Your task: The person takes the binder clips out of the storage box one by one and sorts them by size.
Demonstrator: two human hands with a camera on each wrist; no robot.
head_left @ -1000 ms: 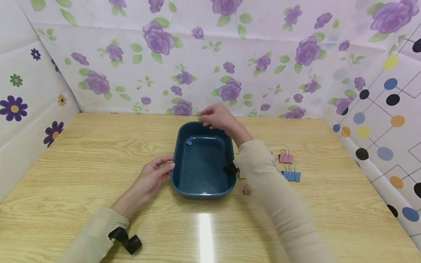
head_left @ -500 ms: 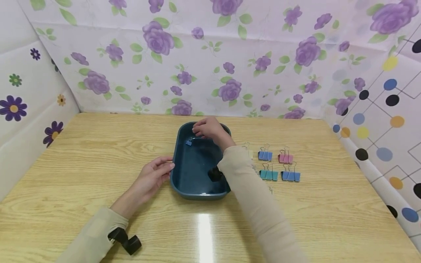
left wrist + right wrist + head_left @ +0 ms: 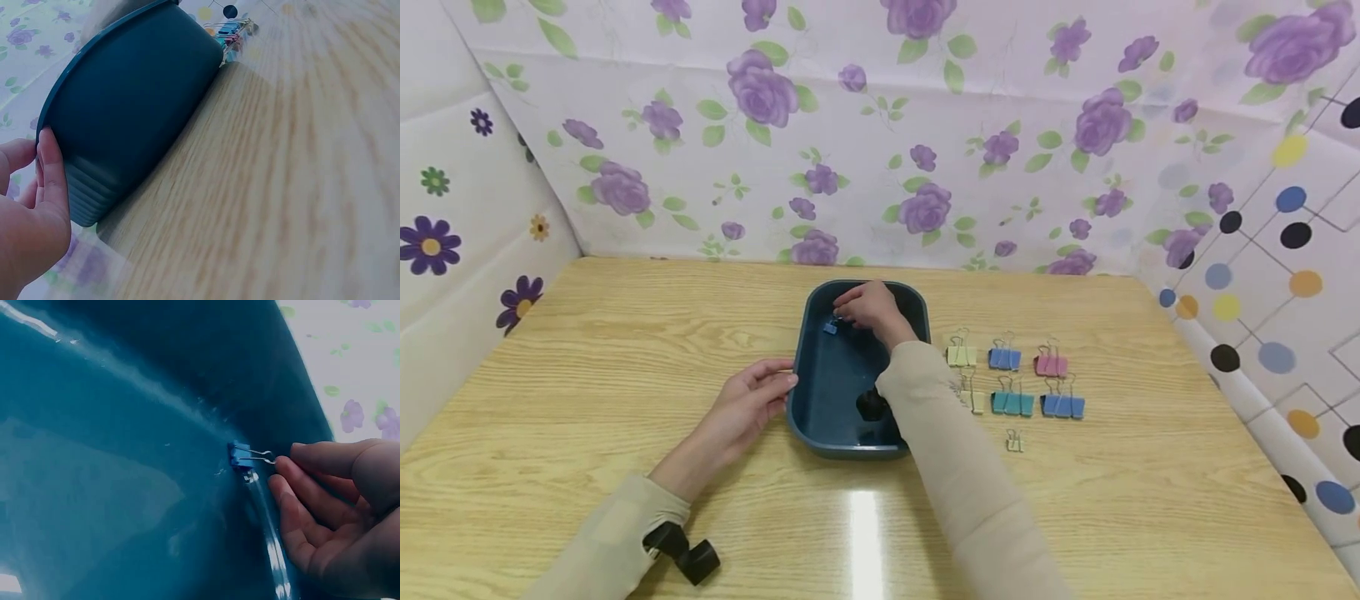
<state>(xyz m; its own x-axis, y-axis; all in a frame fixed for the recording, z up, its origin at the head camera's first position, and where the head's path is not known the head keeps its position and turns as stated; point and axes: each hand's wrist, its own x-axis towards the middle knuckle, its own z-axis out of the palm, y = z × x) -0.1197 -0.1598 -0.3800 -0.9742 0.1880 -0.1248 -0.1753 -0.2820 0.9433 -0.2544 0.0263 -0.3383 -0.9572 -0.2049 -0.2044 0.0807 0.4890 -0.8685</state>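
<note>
A deep blue-green plastic tray (image 3: pixel 842 392) stands on the table. My left hand (image 3: pixel 748 404) holds its left rim, with thumb and fingertips at the edge; in the left wrist view the fingers (image 3: pixel 53 162) lie against the outer wall. Inside the tray, near its far left corner, sits a small blue binder clip (image 3: pixel 240 455) with its wire handles pointing at my right hand (image 3: pixel 331 500). That hand reaches in over the far wall, thumb and fingers bent loosely. Its fingertips are right at the handle ends; a grip on them does not show.
Right of the tray lie several binder clips: yellow (image 3: pixel 962 357), blue (image 3: pixel 1004 359), pink (image 3: pixel 1051 365), teal (image 3: pixel 1012 403), a larger blue one (image 3: pixel 1063 406) and a small pale one (image 3: pixel 1014 442). My right sleeve (image 3: pixel 955 442) partly covers another yellow clip (image 3: pixel 976 402). Flowered cloth (image 3: pixel 865 150) hangs behind the table.
My right hand has come down from above the far rim into the tray, toward the small blue clip. Its sleeve moved left, uncovering clips on the table. The left hand stays in place.
</note>
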